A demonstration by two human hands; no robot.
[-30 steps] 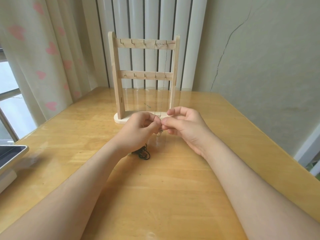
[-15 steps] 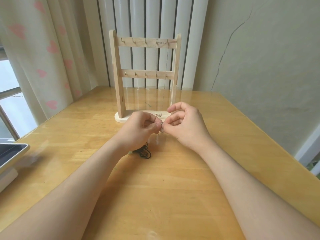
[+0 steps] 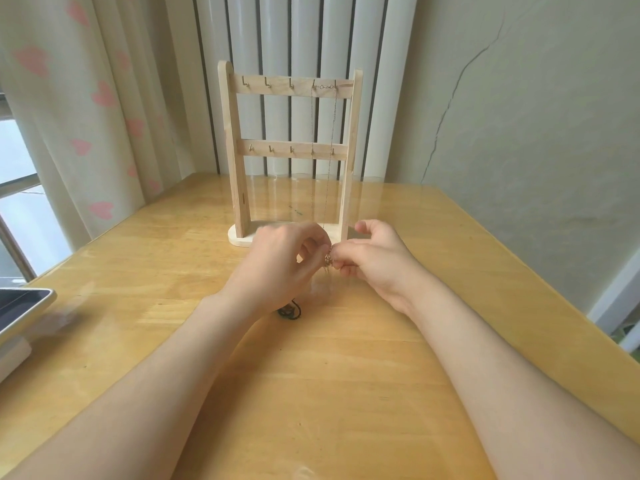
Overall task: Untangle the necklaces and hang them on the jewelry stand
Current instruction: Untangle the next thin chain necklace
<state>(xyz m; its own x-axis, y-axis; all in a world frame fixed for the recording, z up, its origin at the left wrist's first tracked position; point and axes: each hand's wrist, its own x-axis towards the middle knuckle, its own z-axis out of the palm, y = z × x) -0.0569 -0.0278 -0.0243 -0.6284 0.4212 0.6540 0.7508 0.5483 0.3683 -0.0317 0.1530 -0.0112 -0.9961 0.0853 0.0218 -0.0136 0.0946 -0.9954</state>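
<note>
A wooden jewelry stand (image 3: 239,161) with two rows of small hooks stands at the back of the table. One thin chain necklace (image 3: 333,140) hangs from its top right hooks. In front of the stand's base, my left hand (image 3: 280,265) and my right hand (image 3: 374,261) meet and both pinch a small gold tangle of necklace (image 3: 328,260) between their fingertips, just above the table. A dark cord necklace (image 3: 290,311) lies bunched on the table under my left wrist, partly hidden.
The wooden table (image 3: 329,375) has a glossy top. A tablet on a white block (image 3: 20,306) sits at the left edge. A curtain (image 3: 79,109) and radiator (image 3: 294,36) stand behind; the wall is to the right.
Both hands stay together at the gold tangle and have lowered slightly. My right fingers have shifted their pinch, the index finger lifting off.
</note>
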